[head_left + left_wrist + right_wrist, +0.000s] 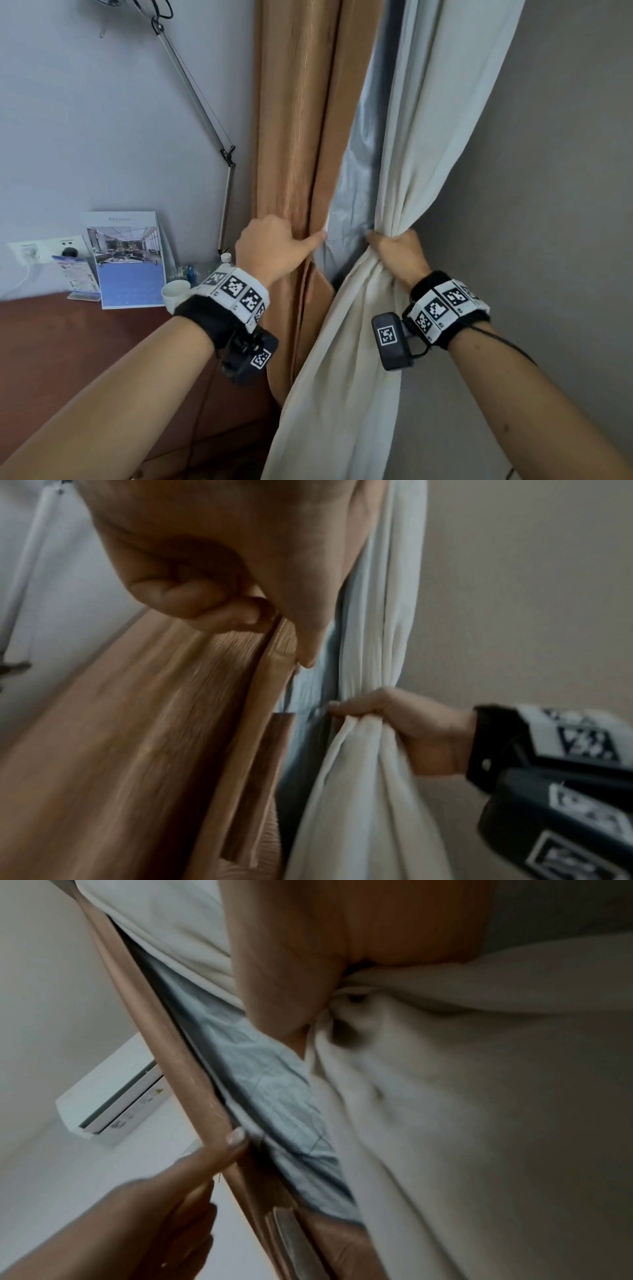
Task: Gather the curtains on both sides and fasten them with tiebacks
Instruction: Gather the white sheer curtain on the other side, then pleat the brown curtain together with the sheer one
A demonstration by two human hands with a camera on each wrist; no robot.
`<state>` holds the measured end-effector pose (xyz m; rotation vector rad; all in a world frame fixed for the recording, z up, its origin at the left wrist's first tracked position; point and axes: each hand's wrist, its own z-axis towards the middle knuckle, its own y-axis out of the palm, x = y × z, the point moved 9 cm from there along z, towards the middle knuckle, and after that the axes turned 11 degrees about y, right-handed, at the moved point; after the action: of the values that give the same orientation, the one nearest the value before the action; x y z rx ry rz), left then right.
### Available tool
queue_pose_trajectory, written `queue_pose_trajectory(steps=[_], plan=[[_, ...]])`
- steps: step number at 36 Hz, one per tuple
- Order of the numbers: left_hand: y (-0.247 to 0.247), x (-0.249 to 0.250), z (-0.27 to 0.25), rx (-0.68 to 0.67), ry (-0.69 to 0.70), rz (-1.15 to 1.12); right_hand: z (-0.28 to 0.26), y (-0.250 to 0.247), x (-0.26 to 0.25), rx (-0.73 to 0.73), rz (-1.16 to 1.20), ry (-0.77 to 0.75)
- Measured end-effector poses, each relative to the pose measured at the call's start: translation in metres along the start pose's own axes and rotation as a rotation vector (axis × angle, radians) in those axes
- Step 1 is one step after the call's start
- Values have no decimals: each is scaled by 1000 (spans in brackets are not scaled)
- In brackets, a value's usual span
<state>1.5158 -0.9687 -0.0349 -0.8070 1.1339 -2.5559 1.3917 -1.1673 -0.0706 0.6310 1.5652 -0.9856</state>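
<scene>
A tan curtain point(298, 137) hangs in the middle, and a white curtain point(421, 154) hangs to its right. Between them shows a strip of blue-grey lining point(359, 192). My left hand point(294, 240) grips the tan curtain's right edge, fingers curled behind the folds and thumb laid along the hem point(304, 642). At the same height my right hand point(390, 245) clutches the white curtain, bunched into a tight waist point(369, 723). In the right wrist view my right thumb wraps the gathered white cloth point(445, 1096), and the tan edge point(192, 1085) runs beside it.
A brown desk point(68, 342) stands at the left with a white cup point(176, 293), a brochure stand point(126, 260) and a wall socket point(41, 251) behind. A lamp arm point(205, 102) slants up the wall. A grey wall point(548, 205) is close on the right.
</scene>
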Motion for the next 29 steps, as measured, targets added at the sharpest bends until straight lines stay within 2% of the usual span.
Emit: queue_pose_trajectory(steps=[2, 6, 8, 10, 12, 15, 19, 24, 29], plan=[[-3, 4, 2, 64, -7, 79, -5, 9, -2, -45, -2, -13], [8, 8, 11, 0, 4, 61, -14, 21, -9, -103, -34, -52], [16, -5, 14, -64, -43, 15, -13, 18, -11, -107, -57, -82], [23, -28, 12, -122, -125, -37, -12, 7, -10, -84, -58, -95], [24, -53, 11, -103, -181, -102, -9, -5, -5, -56, -35, -85], [19, -72, 12, -75, -205, -156, -3, -25, 0, -6, -17, -69], [22, -81, 13, -130, -251, -258, 3, -37, 3, 22, -17, -66], [37, -64, 9, -195, -209, -351, -4, -16, -2, -27, 21, -101], [50, -36, 3, -255, -137, -461, -18, 16, -14, -147, 98, -171]])
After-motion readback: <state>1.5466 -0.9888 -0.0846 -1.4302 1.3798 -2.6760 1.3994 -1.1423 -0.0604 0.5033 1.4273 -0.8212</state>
